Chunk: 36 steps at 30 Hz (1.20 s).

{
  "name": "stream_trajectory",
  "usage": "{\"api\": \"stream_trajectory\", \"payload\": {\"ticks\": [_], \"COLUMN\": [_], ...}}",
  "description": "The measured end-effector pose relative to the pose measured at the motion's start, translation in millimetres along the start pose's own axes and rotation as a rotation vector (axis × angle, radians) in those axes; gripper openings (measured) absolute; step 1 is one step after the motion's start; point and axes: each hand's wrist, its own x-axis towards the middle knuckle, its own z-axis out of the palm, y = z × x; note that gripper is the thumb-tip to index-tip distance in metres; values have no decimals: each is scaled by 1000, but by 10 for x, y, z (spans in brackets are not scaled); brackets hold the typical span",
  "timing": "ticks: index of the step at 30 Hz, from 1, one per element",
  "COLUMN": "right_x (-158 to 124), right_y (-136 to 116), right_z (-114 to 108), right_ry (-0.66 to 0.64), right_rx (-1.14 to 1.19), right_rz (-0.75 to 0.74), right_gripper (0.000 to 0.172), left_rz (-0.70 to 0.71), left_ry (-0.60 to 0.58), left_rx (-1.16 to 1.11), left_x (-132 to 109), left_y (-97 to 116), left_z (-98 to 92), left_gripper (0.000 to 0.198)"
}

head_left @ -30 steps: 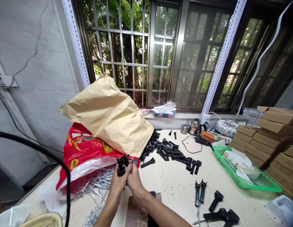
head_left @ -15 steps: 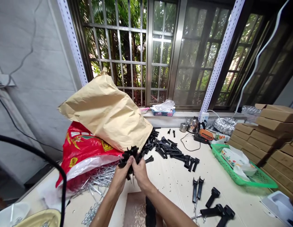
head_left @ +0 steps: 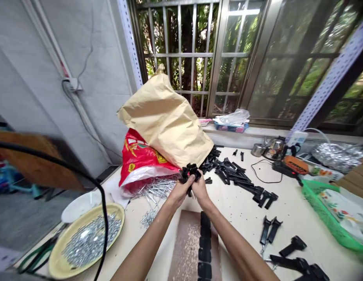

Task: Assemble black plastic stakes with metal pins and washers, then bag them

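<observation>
My left hand (head_left: 180, 191) and my right hand (head_left: 200, 192) are close together, both closed around a bunch of black plastic parts (head_left: 189, 171). The bunch is held above the table, in front of the open paper sack. Which parts belong to which hand is hard to tell. Below my forearms lies a brown board (head_left: 184, 242) strewn with pale specks, and a row of black pieces (head_left: 205, 249) runs along its right side. Just right of my hands spreads a loose pile of similar black plastic parts (head_left: 228, 169).
A tan paper sack (head_left: 169, 121) leans over a red bag (head_left: 143, 154) spilling metal rods (head_left: 158, 187). At left sits a yellow bowl (head_left: 118, 212) of small metal pieces, crossed by a black cable (head_left: 103, 210). A green basket (head_left: 313, 203) and a hot-looking orange-black device (head_left: 295, 164) stand right.
The view has swung left and down, bringing the yellow bowl and the board into fuller sight. Both hands still hold the black parts together.
</observation>
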Motion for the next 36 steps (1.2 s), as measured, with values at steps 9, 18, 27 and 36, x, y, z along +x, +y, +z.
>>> {"api": "stream_trajectory", "payload": {"ticks": [9, 18, 27, 36], "right_x": [93, 0, -207, -307], "right_y": [-249, -212, 11, 4], "right_z": [-207, -704, -1264, -1385], "right_ry": [-523, -579, -282, -80], "right_rx": [-38, 182, -36, -144], "right_rz": [-143, 319, 497, 485], "right_gripper": [59, 75, 72, 52], "left_rz": [23, 224, 276, 628], "left_ry": [56, 38, -349, -460], "left_rx": [97, 585, 1147, 1276], "left_x": [30, 114, 81, -80], "left_y": [-23, -196, -815, -436], "left_z": [-148, -244, -265, 30], "left_gripper": [48, 53, 80, 65]}}
